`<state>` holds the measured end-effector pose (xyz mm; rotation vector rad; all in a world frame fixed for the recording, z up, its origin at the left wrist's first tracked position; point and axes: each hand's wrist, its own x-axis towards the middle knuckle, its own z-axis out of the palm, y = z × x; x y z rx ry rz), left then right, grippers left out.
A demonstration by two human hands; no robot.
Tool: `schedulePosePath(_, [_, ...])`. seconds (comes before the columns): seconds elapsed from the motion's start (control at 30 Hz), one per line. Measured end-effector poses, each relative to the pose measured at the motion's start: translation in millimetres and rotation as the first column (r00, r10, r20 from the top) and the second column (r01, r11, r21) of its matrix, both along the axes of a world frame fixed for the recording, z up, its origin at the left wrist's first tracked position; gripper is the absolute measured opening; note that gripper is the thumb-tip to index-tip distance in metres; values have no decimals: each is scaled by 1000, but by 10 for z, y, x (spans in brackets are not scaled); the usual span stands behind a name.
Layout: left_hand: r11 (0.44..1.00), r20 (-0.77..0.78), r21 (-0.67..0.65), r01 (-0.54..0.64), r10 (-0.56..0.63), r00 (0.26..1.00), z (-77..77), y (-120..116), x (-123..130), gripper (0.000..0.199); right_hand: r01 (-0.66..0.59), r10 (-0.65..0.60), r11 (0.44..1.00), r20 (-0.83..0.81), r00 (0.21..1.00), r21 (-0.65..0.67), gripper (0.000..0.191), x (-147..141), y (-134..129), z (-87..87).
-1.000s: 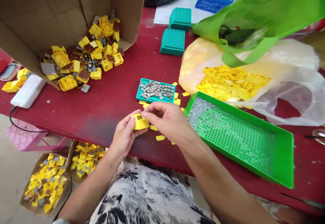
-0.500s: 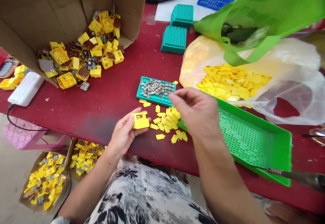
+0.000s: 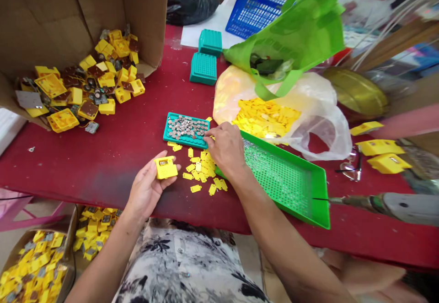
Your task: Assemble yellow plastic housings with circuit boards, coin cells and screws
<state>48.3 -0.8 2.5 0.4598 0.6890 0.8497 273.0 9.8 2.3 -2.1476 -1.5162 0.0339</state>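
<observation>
My left hand (image 3: 147, 183) is closed around a small yellow plastic housing (image 3: 166, 167), held above the table's front part. My right hand (image 3: 226, 148) reaches to the right edge of a teal tray (image 3: 168, 134) that holds many small round metal discs (image 3: 187, 126). Its thumb and fingertips are close together at the tray; whether anything is between them is too small to tell. Loose flat yellow tabs (image 3: 195, 188) lie on the red table (image 3: 130, 156) between the hands, some partly under my right hand.
A cardboard box (image 3: 144, 19) with yellow housings lies at the left. Right of my right hand are a green perforated basket (image 3: 325, 202), a plastic bag (image 3: 322, 92) of yellow tabs, glasses (image 3: 353, 168) and a drill-like tool (image 3: 404, 206). Teal containers (image 3: 203, 67) stand behind.
The view has shifted to the right, so things appear further left. My right hand has come down at the tray's right edge. My left hand still holds the housing.
</observation>
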Motion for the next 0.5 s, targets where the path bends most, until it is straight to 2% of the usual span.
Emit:
schedulePosePath(0.17, [1000,-6,-8,-4,4,1000,15,-3,4,33,36,-34,999,-112,993,11,19,23,41,10])
schedulePosePath(0.3, [1000,-16,-24,-4,4,1000,34,-3,14,31,84,-70,996,-300,951,33,13,69,-6,115])
schedulePosePath(0.43, [999,-22,-38,-18,17,1000,43,-14,40,30,18,-4,1000,-540,841,19,17,-79,-183,282])
schedulePosePath(0.5, [999,-15,-49,-18,17,1000,40,-29,55,30,-64,61,998,-672,738,20,18,-251,-284,358])
